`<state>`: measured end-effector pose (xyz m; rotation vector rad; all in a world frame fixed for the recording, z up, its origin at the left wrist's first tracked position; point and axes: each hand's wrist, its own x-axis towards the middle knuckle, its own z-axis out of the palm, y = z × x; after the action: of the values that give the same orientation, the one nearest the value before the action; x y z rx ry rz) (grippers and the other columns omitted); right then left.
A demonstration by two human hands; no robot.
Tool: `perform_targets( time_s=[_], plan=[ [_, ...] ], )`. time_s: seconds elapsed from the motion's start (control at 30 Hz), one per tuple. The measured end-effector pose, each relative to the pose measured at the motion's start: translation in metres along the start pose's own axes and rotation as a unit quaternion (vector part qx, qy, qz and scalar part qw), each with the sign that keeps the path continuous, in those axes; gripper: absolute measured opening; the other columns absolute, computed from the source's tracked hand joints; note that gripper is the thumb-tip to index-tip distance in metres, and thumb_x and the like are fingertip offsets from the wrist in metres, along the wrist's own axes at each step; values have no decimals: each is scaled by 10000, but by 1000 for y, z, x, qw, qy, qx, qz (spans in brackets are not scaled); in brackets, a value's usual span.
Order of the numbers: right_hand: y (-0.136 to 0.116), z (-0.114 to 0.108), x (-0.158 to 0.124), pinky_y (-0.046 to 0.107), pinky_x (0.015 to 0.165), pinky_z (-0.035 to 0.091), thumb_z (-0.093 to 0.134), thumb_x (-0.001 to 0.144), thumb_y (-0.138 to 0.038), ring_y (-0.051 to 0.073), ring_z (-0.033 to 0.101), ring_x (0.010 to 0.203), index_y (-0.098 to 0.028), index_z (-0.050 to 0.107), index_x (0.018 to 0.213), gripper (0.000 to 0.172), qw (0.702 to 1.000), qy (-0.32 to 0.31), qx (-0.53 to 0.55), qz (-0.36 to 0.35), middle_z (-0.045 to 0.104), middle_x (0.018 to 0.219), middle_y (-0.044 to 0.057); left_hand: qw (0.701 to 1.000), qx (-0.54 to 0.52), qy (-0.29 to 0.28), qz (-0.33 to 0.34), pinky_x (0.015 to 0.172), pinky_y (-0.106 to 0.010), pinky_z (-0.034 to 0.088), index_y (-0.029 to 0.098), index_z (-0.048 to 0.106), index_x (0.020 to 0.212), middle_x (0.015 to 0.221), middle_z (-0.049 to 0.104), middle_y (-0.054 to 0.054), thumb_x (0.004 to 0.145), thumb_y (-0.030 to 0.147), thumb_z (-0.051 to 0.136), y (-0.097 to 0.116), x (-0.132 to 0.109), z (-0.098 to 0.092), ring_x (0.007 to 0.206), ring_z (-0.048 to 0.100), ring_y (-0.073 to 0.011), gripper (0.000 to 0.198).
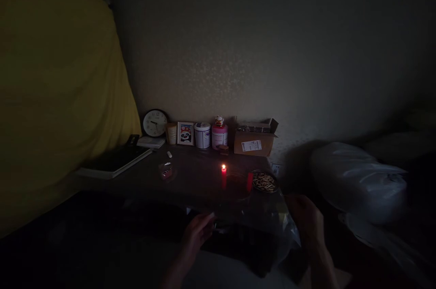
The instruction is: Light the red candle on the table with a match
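A thin red candle stands upright and lit on the dark table. Beside a round dish filled with short pale sticks is a second red piece, showing no flame. My left hand hovers at the table's front edge, below the lit candle, index finger stretched out and the others loosely bent; I see nothing in it. Off the table's right corner, my right hand has its fingers bent together toward the dish. Darkness hides what, if anything, sits between those fingertips.
Along the wall stand a round clock, a paper cup, a panda picture, a white tub, a pink tub and a cardboard box. A large book lies left; a plastic bag bulges right.
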<state>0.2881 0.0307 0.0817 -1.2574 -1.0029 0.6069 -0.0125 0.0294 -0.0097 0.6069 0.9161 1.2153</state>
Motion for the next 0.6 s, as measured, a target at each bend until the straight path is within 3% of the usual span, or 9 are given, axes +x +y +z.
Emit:
perform_targets(
  time_s=[0.13,0.2,0.3,0.43,0.6],
  plan=[
    [5,-7,1,239,529,416,572,726,-406,154,559,582,-208,612,785,210,993,-53,105,17,619,676,9,1000,3,-14,4,699,-227,448,171,636,916,986,660,-78,655,341,710,-1,0,0,797,606,-139,320],
    [10,-8,3,248,537,413,569,702,-444,159,551,586,-200,604,718,247,998,-55,20,-7,603,650,12,1000,4,-14,2,703,-227,446,170,633,915,986,660,-79,661,346,704,-1,0,0,801,605,-139,317],
    [23,-7,12,262,538,397,633,595,-439,203,565,636,-180,634,650,265,989,0,-149,-15,620,639,45,1000,8,-14,-5,705,-227,443,173,631,914,990,660,-76,663,358,698,1,-3,2,805,605,-139,319],
    [39,-5,25,275,574,417,566,650,-463,238,605,741,-162,670,821,361,974,52,-220,-9,675,778,86,1000,8,-11,-13,722,-230,444,175,630,900,990,663,-70,638,358,711,6,-8,5,814,604,-140,330],
    [50,1,39,281,566,428,545,653,-450,247,619,742,-141,669,836,380,964,71,-256,-5,683,801,113,1000,-2,-2,-23,709,-231,448,169,616,907,995,664,-80,624,335,722,8,-9,7,811,609,-144,345]
  ],
)
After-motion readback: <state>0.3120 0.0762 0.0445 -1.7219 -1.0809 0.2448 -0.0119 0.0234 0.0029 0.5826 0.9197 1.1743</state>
